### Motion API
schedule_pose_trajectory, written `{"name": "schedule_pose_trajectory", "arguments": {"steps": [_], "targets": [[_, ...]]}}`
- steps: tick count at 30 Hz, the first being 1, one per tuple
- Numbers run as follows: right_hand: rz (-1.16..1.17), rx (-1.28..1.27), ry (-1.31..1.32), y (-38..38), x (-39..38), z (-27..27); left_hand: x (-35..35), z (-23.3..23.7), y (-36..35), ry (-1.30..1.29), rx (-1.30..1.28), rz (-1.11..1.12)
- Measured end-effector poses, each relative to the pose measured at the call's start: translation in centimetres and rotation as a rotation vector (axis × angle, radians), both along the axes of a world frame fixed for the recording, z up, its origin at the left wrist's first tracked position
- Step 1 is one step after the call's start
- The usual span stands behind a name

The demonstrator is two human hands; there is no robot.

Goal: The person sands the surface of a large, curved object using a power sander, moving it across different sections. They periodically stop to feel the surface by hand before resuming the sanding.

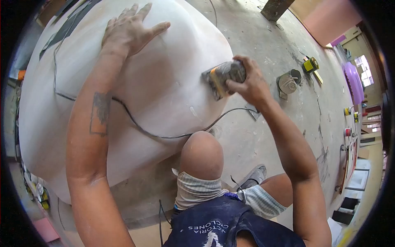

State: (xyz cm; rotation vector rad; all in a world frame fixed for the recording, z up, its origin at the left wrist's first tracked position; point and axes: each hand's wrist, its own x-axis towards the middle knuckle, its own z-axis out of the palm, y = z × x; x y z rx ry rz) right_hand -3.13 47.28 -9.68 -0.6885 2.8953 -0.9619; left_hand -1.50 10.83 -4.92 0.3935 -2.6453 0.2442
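Observation:
A large, rounded white panel [164, 94] with a dusty surface fills the left and middle of the view. My left hand [131, 31] lies flat near its top, fingers spread. At the panel's right edge, my right hand [249, 80] grips a dusty electric sander [225, 76] with an orange band. The sander's pad faces the panel's curved side. A dark power cord [158, 135] runs from near my right wrist across the panel and under my left forearm.
Beyond the panel, a metal can [288, 82] and a yellow-labelled tin [310, 64] stand on the cracked concrete floor [296, 115]. A dark post [276, 9] rises at the top. My bent knee [201, 154] is close to the panel's lower edge. A purple moulded piece [353, 82] sits far right.

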Motion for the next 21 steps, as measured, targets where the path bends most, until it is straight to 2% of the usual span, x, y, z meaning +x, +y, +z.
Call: {"name": "schedule_pose_trajectory", "arguments": {"steps": [6,10,11,14,16,18,21], "targets": [[0.303,0.093,0.086,0.3,5.9,-0.1,0.6,1.0,0.9,-0.045,0.009,-0.022],[0.149,0.102,-0.012,-1.6,0.9,2.2,0.9,2.0,1.2,-0.077,0.032,-0.019],[0.156,0.045,0.027,-1.7,-1.8,1.5,0.9,2.0,1.2,-0.083,0.040,-0.020],[0.127,0.134,-0.032,-2.3,-9.5,2.0,0.6,1.8,0.7,-0.056,0.023,-0.037],[0.158,0.080,-0.028,-1.8,-12.7,1.5,0.6,1.9,0.7,-0.058,0.029,-0.033],[0.171,0.032,-0.112,-1.2,-13.3,1.6,0.7,2.0,0.8,-0.074,0.034,-0.022],[0.249,0.072,-0.069,0.4,-11.7,1.3,0.9,2.4,0.9,-0.097,0.036,-0.014]]}}
